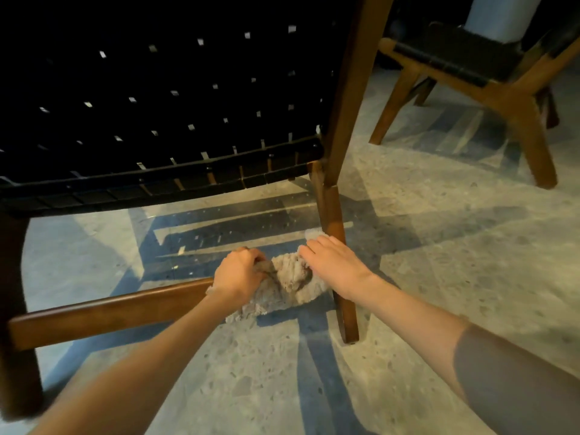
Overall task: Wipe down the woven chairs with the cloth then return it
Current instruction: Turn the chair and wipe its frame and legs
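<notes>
A fluffy grey cloth (290, 279) is draped over the right end of the near chair's low wooden crossbar (106, 312). My left hand (240, 276) grips the cloth's left part, fingers curled round it and the bar. My right hand (332, 262) lies on the cloth's right end, beside the chair's right leg (337, 233), fingers fairly straight. The woven black chair (163, 98) with its brown wooden frame fills the upper left. A second woven chair (464, 58) stands at the upper right.
Speckled stone floor (439, 246) spreads below and to the right, crossed by chair shadows. The near chair's left leg (15, 309) stands at the left edge. A pale column (499, 14) rises behind the far chair.
</notes>
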Action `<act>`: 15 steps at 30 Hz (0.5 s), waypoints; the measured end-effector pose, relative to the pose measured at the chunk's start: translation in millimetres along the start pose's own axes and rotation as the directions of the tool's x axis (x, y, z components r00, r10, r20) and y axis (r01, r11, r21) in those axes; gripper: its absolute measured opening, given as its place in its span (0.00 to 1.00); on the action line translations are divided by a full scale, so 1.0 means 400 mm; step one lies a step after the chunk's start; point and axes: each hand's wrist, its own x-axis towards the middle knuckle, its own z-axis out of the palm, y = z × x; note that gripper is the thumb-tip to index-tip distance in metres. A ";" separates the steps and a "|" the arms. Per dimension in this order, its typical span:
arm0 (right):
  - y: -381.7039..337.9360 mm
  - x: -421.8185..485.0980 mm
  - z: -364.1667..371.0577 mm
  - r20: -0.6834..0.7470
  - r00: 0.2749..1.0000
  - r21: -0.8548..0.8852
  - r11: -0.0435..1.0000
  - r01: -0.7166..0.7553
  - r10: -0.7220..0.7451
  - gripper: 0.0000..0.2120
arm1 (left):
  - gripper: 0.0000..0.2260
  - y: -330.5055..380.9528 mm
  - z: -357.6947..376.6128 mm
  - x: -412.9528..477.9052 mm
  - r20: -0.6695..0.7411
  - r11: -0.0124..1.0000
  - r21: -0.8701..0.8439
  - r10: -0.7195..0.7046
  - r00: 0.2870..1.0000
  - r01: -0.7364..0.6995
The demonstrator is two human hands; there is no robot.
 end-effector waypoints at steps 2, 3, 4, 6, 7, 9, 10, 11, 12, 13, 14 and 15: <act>-0.014 -0.015 -0.040 -0.087 0.992 0.037 0.996 -0.085 0.088 0.22 | 0.09 0.017 -0.022 -0.026 -0.111 0.998 -0.061 -0.036 0.993 0.029; -0.014 -0.028 -0.066 -0.189 0.970 0.062 0.988 -0.142 0.152 0.19 | 0.09 0.030 -0.041 -0.040 -0.180 0.996 -0.081 -0.045 0.983 0.031; -0.012 -0.043 -0.091 -0.298 0.925 0.132 0.970 -0.206 0.237 0.15 | 0.09 0.046 -0.064 -0.053 -0.250 0.996 -0.086 -0.045 0.967 0.024; -0.001 -0.074 -0.148 -0.419 0.807 0.329 0.898 -0.293 0.416 0.13 | 0.10 0.090 -0.119 -0.071 -0.367 0.993 -0.113 -0.002 0.930 -0.043; 0.008 -0.089 -0.179 -0.428 0.766 0.408 0.859 -0.311 0.480 0.12 | 0.10 0.117 -0.150 -0.076 -0.413 0.984 -0.148 0.031 0.910 -0.100; 0.032 -0.111 -0.250 -0.424 0.714 0.526 0.793 -0.306 0.557 0.13 | 0.10 0.180 -0.218 -0.079 -0.492 0.952 -0.236 0.054 0.869 -0.193; 0.047 -0.118 -0.291 -0.433 0.695 0.573 0.770 -0.281 0.575 0.14 | 0.10 0.214 -0.255 -0.077 -0.529 0.934 -0.274 0.052 0.847 -0.228; 0.062 -0.123 -0.335 -0.449 0.674 0.613 0.751 -0.246 0.587 0.15 | 0.10 0.249 -0.292 -0.073 -0.568 0.916 -0.298 0.054 0.821 -0.267; 0.079 -0.126 -0.384 -0.474 0.647 0.645 0.736 -0.207 0.597 0.15 | 0.10 0.284 -0.331 -0.066 -0.604 0.898 -0.314 0.061 0.794 -0.308; 0.094 -0.129 -0.437 -0.507 0.615 0.665 0.728 -0.166 0.604 0.15 | 0.10 0.319 -0.372 -0.058 -0.635 0.878 -0.329 0.068 0.769 -0.349; 0.109 -0.130 -0.492 -0.546 0.576 0.676 0.726 -0.125 0.608 0.15 | 0.09 0.353 -0.414 -0.052 -0.663 0.854 -0.346 0.071 0.745 -0.389; 0.122 -0.130 -0.548 -0.585 0.533 0.683 0.726 -0.083 0.611 0.14 | 0.09 0.386 -0.456 -0.045 -0.690 0.828 -0.362 0.070 0.720 -0.428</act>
